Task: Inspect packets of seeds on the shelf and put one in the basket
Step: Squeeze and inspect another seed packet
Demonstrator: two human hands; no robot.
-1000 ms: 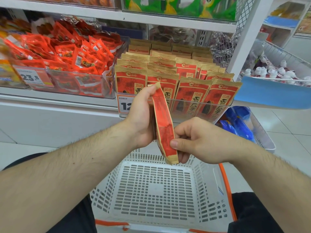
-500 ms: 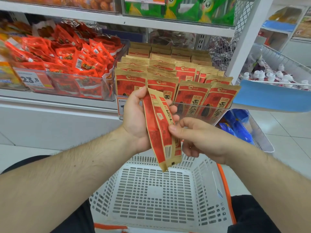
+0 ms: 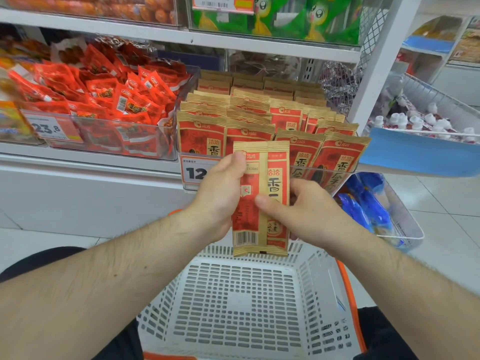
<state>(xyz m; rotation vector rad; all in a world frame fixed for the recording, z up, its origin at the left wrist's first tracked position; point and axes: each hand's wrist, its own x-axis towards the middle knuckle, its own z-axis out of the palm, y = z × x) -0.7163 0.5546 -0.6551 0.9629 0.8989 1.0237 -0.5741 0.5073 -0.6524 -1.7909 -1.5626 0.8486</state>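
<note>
Both hands hold one red and tan seed packet (image 3: 259,178) upright, its back with a barcode facing me, above the white plastic basket (image 3: 166,302). My left hand (image 3: 220,193) grips its left edge, thumb near the top. My right hand (image 3: 293,206) pinches the right side, thumb across the lower middle. Behind it, several matching seed packets (image 3: 335,152) stand in rows in a clear shelf bin. Nothing lies in the basket.
A clear bin of small red snack packets (image 3: 109,105) sits to the left, with price tags (image 3: 52,128) on the shelf edge. Green bags (image 3: 285,19) fill the shelf above. A wire basket with blue packs (image 3: 371,209) hangs at the lower right.
The packet has been turned from edge-on to flat, back side facing me, and raised a little. My right thumb now lies across its face.
</note>
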